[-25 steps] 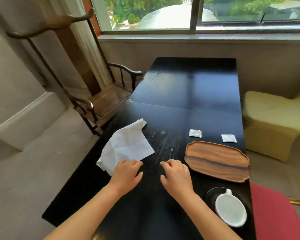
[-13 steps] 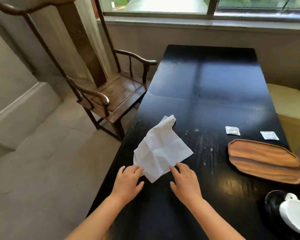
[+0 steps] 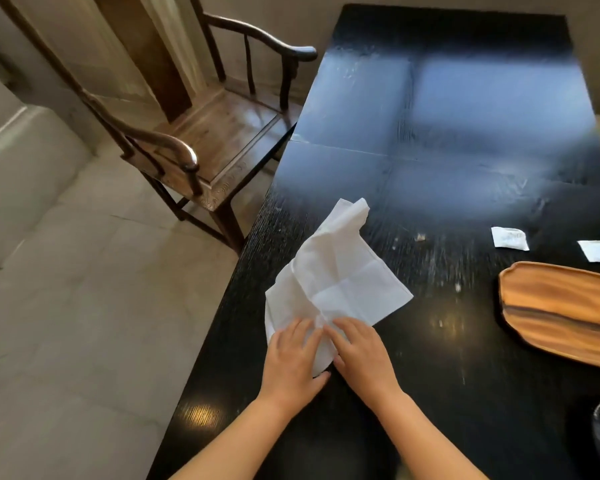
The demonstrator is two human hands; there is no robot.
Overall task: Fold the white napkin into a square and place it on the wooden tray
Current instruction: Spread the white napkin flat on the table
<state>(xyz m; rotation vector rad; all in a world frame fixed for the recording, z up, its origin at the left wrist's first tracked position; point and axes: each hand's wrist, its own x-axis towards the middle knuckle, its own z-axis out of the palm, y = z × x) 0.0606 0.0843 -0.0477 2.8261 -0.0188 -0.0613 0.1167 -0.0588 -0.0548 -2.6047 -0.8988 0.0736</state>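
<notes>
The crumpled white paper napkin (image 3: pixel 329 275) lies unfolded near the left edge of the glossy black surface (image 3: pixel 465 161). Left hand (image 3: pixel 291 362) and right hand (image 3: pixel 362 355) press its near corner, each grip flat, fingers spread. Folding is barely begun, I judge; the oblong wooden tray (image 3: pixel 561 310) sits bare, well apart.

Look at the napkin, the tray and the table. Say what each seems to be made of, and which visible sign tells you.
White napkin: thin paper or soft tissue, matt; it keeps sharp crease lines and crumples at its far corner.
Wooden tray: wood, smooth satin finish; it shows warm brown grain with one dark streak.
Table: probably dark-stained or painted wood, semi-gloss; fine grain lines show, and window light reflects off it.
</notes>
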